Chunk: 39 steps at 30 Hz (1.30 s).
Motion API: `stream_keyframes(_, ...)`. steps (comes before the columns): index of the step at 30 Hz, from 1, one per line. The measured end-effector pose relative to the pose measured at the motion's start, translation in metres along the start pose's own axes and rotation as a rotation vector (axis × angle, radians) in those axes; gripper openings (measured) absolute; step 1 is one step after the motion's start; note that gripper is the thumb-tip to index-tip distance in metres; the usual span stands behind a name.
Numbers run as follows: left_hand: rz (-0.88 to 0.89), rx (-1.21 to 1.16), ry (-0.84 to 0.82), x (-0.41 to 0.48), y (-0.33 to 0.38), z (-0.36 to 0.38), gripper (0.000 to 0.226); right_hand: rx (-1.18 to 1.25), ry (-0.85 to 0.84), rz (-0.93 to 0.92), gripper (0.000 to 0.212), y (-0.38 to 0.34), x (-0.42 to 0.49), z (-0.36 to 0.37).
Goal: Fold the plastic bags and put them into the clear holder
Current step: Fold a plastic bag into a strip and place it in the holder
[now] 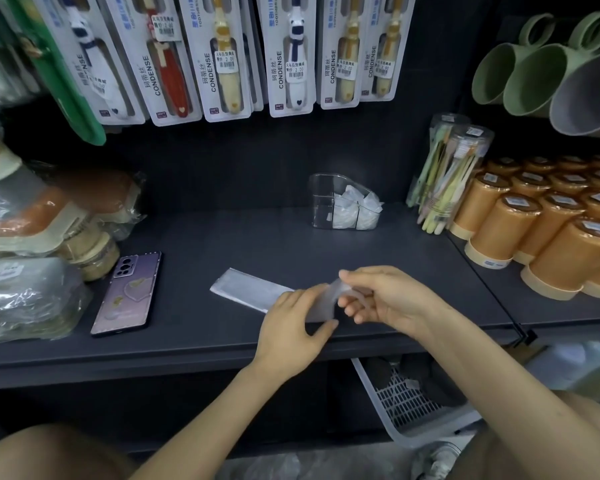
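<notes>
– What is the work lying on?

– A dark grey shop shelf (222, 244), matt, with a dark back panel behind it. A translucent plastic bag (253, 292), folded into a long flat strip, lies slantwise near the shelf's front edge, a little right of the middle.

– And the hands?

– The left hand (291, 327) rests on the strip's nearer end, fingers laid flat across it and thumb stretched out to the side. The right hand (385, 299) pinches that end between thumb and forefinger and has it lifted off the shelf; its other fingers are loosely curled.

– Where is the holder?

– The clear plastic holder (321, 199) stands towards the back edge, right of centre, well apart from the hands. Small white folded bags (357, 209) fill its right side; its left side looks bare.

– What else is around?

– A phone in a lilac case (127, 292) lies face down left of the strip. Film-wrapped goods (25, 296) are heaped at the left end. At the right end stand clear tubes of pastel toothbrushes (447, 174) and rows of orange lidded cups (541, 230). Carded toothbrush packs (222, 53) hang above, and green mugs (520, 71) at the upper right. Below the shelf, a white slatted basket (406, 400) sticks out.
</notes>
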<state>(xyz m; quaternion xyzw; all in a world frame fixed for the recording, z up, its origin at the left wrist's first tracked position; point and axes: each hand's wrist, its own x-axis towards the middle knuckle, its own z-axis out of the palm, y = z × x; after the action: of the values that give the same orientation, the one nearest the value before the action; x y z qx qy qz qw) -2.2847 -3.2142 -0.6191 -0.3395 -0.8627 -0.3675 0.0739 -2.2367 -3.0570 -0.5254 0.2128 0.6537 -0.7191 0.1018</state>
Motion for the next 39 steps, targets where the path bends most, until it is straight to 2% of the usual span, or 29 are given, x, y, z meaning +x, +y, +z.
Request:
stream_keyframes(3,-0.018,0.01,-0.009,0.002,0.003,-0.002,0.071,0.07,0.005,-0.032,0.02,-0.012,0.007,0.006)
stream_keyframes(5,-0.051,0.005,0.003,0.004,0.003,0.0,0.069,0.073,-0.022,-0.027,0.023,-0.016,0.012,0.011)
stream_keyframes(9,-0.121,-0.031,0.081,0.008,-0.001,0.002,0.028,0.046,-0.052,-0.055,0.03,-0.021,0.018,0.014)
stream_keyframes(11,-0.206,-0.129,0.094,0.009,-0.003,0.0,0.014,-0.024,-0.013,-0.102,0.037,-0.02,0.019,0.009)
stream_keyframes(13,-0.3,-0.262,0.104,0.011,-0.005,-0.004,0.01,-0.119,0.093,-0.154,0.039,-0.015,0.021,0.003)
stream_keyframes(15,-0.364,-0.376,0.107,0.014,-0.008,-0.009,0.016,-0.221,0.181,-0.186,0.034,-0.005,0.027,0.003)
stream_keyframes(18,-0.437,-0.539,0.074,0.017,-0.011,-0.018,0.002,-0.396,0.151,-0.175,0.015,0.015,0.038,0.014)
stream_keyframes(22,-0.501,-0.625,0.031,0.019,-0.016,-0.023,0.024,-0.376,0.122,-0.183,0.014,0.032,0.052,0.03)
stream_keyframes(27,-0.546,-0.662,-0.023,0.019,-0.021,-0.028,0.031,-0.248,0.154,-0.247,0.013,0.037,0.058,0.036)
stream_keyframes(32,-0.73,-0.931,-0.057,0.02,-0.03,-0.037,0.063,-0.349,0.071,-0.211,0.016,0.039,0.059,0.03)
stream_keyframes(34,-0.761,-1.055,-0.043,0.023,-0.033,-0.041,0.053,-0.423,0.046,-0.164,0.016,0.039,0.061,0.028)
stream_keyframes(36,-0.806,-1.122,-0.013,0.027,-0.037,-0.043,0.058,-0.484,0.049,-0.142,0.018,0.038,0.062,0.028)
stream_keyframes(39,-0.84,-1.093,0.087,0.04,-0.047,-0.046,0.052,-0.526,0.055,-0.131,0.018,0.037,0.064,0.028)
